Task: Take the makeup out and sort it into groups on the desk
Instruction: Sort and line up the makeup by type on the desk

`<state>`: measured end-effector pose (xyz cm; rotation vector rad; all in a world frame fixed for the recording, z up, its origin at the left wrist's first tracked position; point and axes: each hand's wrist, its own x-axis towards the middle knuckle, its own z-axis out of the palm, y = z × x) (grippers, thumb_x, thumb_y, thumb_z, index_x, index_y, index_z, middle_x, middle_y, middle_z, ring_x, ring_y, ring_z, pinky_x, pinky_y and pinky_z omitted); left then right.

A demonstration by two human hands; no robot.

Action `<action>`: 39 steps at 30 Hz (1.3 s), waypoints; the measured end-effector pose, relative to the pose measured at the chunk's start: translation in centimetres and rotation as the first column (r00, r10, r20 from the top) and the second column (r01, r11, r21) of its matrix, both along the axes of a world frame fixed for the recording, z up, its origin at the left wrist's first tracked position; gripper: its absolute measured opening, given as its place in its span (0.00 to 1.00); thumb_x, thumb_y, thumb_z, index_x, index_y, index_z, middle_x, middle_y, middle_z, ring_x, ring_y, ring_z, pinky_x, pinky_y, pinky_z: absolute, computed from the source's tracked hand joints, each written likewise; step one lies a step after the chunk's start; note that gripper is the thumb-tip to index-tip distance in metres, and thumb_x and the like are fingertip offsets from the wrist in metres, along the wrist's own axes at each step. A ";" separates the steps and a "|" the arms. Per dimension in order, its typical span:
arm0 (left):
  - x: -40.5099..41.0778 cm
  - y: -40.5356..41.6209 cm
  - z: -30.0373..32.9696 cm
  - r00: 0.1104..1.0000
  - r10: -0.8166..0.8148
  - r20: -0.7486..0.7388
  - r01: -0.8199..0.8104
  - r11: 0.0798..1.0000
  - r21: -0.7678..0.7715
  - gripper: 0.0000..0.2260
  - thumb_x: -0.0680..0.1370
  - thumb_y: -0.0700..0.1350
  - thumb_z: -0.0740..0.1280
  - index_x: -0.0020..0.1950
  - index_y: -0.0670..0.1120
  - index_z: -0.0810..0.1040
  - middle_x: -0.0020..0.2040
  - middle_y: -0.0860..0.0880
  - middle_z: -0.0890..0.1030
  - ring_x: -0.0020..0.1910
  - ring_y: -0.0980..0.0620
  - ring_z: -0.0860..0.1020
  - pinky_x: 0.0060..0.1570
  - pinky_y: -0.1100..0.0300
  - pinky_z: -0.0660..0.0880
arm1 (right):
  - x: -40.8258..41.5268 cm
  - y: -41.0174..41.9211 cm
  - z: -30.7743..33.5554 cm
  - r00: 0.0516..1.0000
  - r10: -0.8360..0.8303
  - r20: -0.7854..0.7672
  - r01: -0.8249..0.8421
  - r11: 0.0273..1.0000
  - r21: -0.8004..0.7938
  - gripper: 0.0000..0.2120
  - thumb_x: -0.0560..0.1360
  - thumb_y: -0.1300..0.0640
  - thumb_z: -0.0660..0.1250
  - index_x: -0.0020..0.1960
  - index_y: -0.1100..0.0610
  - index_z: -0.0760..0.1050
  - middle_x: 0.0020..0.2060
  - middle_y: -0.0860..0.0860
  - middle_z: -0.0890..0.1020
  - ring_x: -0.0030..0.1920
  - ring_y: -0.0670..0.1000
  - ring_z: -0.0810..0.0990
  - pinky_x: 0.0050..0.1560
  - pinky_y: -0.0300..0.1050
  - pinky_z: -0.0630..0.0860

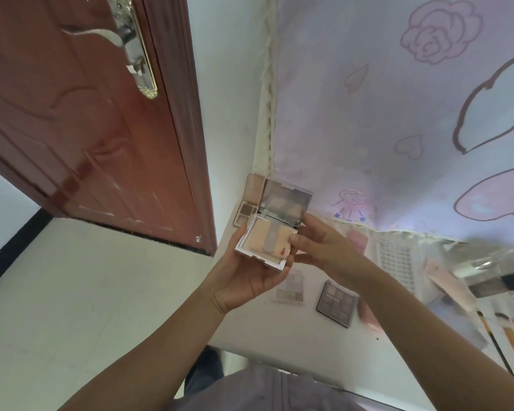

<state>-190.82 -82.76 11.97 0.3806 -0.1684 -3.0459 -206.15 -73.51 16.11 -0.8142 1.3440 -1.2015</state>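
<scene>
A person holds an open compact [267, 232] up above the white desk [279, 336], near its left edge. The left hand [247, 274] cradles the compact from below, palm up, fingers curled round its near and left sides, so that grip is closed on the case. The right hand [324, 247] comes in from the right; its thumb and fingers pinch the compact's right edge where lid and base meet, so this grip too has hold of the case. The lid stands raised at the far side, its mirror facing the camera, and the base shows pale beige pans with a grey strip between them.

On the desk beyond the compact, at the far left corner against the wall, lies an open palette [248, 203] with brown shades, partly hidden by the raised lid. Below the hands, nearer the person, a pale, clear-lidded palette [290, 289] lies flat, and just right of it a dark square palette [337, 302] with a grid of muted shades. A pink object [368, 315] lies just right of the dark palette; it is too blurred to identify. Further right the desk carries a white box with rows of small dark items [398, 262], a pink tube [448, 283] and brushes [511, 330] at the right edge, all blurred.

A reddish-brown door [95, 129] with a metal handle stands at the far left, and a lilac curtain [398, 114] with rose prints hangs behind the desk.
</scene>
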 end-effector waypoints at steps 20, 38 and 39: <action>2.0 -2.9 -4.6 0.841 0.171 0.514 0.062 0.913 -0.404 0.12 0.78 0.45 0.63 0.57 0.44 0.81 0.57 0.40 0.80 0.53 0.43 0.80 0.57 0.48 0.77 | -0.3 -3.9 -5.6 0.699 -0.109 -0.707 0.224 0.972 0.072 0.06 0.78 0.58 0.63 0.44 0.52 0.77 0.35 0.44 0.78 0.36 0.41 0.73 0.38 0.23 0.66; 0.3 -9.3 -11.4 0.599 0.504 0.623 0.615 0.208 -0.760 0.17 0.77 0.40 0.55 0.28 0.47 0.64 0.34 0.48 0.65 0.30 0.53 0.65 0.31 0.61 0.60 | 2.5 -10.2 -15.2 0.767 -0.221 -0.603 0.446 0.859 0.252 0.06 0.77 0.59 0.62 0.46 0.61 0.77 0.39 0.55 0.82 0.42 0.56 0.79 0.42 0.43 0.74; 0.4 -9.4 -11.6 0.597 0.504 0.625 0.622 0.203 -0.757 0.17 0.78 0.40 0.55 0.28 0.47 0.65 0.34 0.48 0.65 0.30 0.53 0.65 0.30 0.61 0.59 | 2.4 -10.2 -15.1 0.775 -0.209 -0.597 0.430 0.866 0.255 0.06 0.77 0.59 0.63 0.48 0.60 0.77 0.41 0.55 0.82 0.43 0.56 0.80 0.45 0.45 0.75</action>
